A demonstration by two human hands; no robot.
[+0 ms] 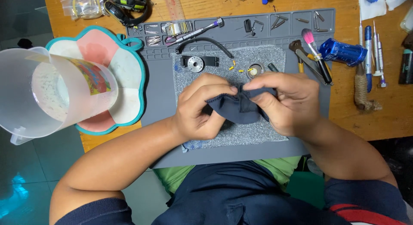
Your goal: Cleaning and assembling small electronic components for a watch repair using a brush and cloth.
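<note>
Pinching a small dark blue cloth (239, 108) between them, the left hand (202, 108) and the right hand (287, 103) are meeting over the middle of a grey towel (266, 61); both hands are closing narrowly, fingers curling onto the fabric, and whether anything is lying wrapped inside the folds cannot be told. To do this well, the judgement is that the thumbs should be keeping the fabric taut and the grip light, so the hemmed edge is not slipping and the hands are staying low above the towel. The cloth is looking soft and matte, bunching into a rounded pouch with a stitched rim along its upper edge. Lying just beyond the fingers are a round metal disc (195, 63), several small yellow bits (235, 66) and a ring-shaped part (255, 71). The towel is resting on a grey work mat (160, 96) with trays along its far side. Standing well to the left is a clear plastic jug (43, 96) on a flower-shaped pad (129, 78); to the right are lying a pink-tipped brush (313, 48) and a blue metal cylinder (343, 52).
</note>
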